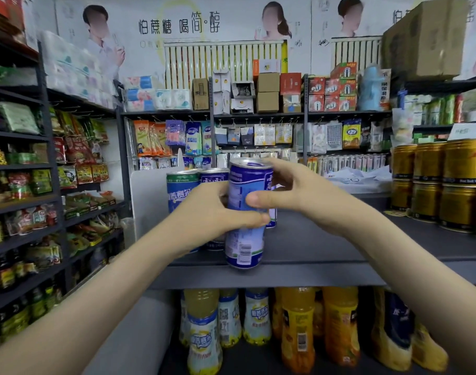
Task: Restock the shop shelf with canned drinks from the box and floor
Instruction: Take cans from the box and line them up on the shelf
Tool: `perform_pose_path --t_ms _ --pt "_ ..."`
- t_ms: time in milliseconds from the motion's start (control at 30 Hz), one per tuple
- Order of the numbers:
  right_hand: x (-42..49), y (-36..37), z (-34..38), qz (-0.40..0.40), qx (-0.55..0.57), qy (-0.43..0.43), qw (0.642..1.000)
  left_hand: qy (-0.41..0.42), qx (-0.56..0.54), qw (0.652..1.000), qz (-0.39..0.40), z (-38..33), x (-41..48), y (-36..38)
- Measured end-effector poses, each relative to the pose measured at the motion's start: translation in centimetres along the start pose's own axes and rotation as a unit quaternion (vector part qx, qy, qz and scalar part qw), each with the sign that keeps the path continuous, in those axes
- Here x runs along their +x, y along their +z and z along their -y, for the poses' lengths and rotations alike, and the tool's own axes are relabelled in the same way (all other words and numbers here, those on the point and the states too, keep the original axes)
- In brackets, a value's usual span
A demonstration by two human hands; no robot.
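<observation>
Blue-white can (243, 239), silver top, barcode low on its side, upright at the front edge of the grey shelf (326, 247). Left grip (204, 215) and right grip (293, 196) both clamped round it. Similar cans (182, 188) just behind. Gold cans (448, 182) stacked far right. Juice bottles (258, 320) below.

We see a dark grey shelf (326, 239) running left to right. Near its left end, just beside a white divider (147, 201), blue cans (181, 190) stand upright in a cluster. A front can (245, 239) is at the board's front edge; we cannot tell whether its base touches. Gold cans (459, 185), stacked two high, stand at the right, well apart.
</observation>
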State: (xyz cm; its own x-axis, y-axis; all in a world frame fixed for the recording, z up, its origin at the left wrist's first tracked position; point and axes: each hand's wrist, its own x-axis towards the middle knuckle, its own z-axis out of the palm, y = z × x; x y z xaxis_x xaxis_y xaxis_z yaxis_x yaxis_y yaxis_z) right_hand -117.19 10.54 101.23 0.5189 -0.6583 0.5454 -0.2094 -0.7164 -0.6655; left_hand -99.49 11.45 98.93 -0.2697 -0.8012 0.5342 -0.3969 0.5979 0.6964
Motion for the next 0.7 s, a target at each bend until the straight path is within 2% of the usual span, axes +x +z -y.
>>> perform_pose_path --t_ms 133,167,233,333,433,500,600,700 --pt "-0.9 -0.9 -0.2 -0.043 0.035 -0.006 0.998 0.012 0.039 0.999 0.023 -0.9 0.6 0.7" --pt "-1.0 -1.2 -0.5 -0.064 0.062 0.004 0.996 0.031 0.069 0.997 0.015 -1.0 1.0 0.6" --pt "-0.8 -1.9 -1.5 -0.118 0.086 0.036 0.989 0.078 0.153 0.984 -0.051 -0.8 1.6 0.3" --pt "-0.1 -3.1 -3.6 -0.188 0.07 0.085 0.976 0.164 0.28 0.933 -0.154 0.1 2.6 -0.6" --pt "0.8 -3.4 -5.7 -0.225 0.055 0.131 0.964 0.157 0.432 0.877 -0.137 1.7 4.0 -0.7" --pt "1.4 -3.2 -7.0 -0.239 0.044 0.143 0.959 0.133 0.474 0.863 -0.116 2.5 4.5 -0.1" --pt "2.2 -3.0 -8.3 -0.228 0.043 0.132 0.964 0.138 0.474 0.861 -0.121 2.6 4.9 0.2" --pt "2.3 -2.9 -9.1 -0.128 0.036 0.175 0.976 0.139 0.46 0.87 -0.11 2.2 5.1 -0.3"
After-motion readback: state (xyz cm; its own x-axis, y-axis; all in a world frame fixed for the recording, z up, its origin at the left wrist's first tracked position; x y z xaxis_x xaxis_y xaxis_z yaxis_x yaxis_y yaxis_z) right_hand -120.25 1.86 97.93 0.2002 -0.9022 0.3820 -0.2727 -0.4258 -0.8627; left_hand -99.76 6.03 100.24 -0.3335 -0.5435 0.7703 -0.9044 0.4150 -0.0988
